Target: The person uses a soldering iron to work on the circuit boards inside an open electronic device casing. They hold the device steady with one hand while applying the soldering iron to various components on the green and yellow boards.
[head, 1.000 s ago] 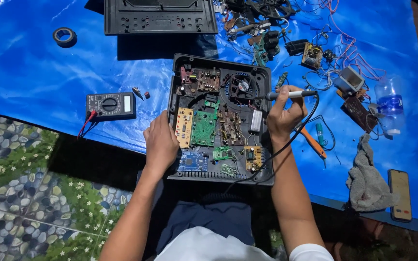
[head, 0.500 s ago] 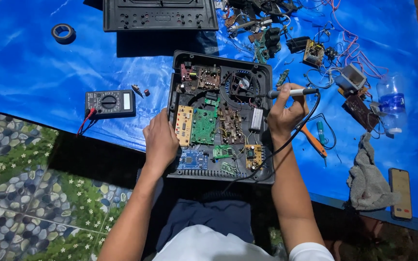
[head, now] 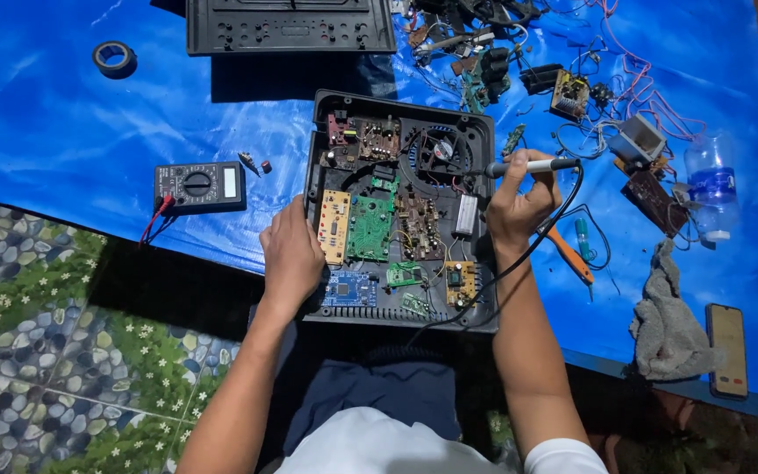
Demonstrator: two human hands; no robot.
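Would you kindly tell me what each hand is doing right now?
Left hand: open, resting on the left edge of the opened black device.
Right hand: closed around a soldering iron.

Blue tarp (head: pixel 63 132) — open black casing (head: pixel 326 298), multimeter (head: pixel 199 186), tape roll (head: pixel 114 59), rag (head: pixel 668 320), phone (head: pixel 727 349).

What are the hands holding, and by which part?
Right hand grips a soldering iron by its handle. Left hand holds nothing; it rests on the open device case.
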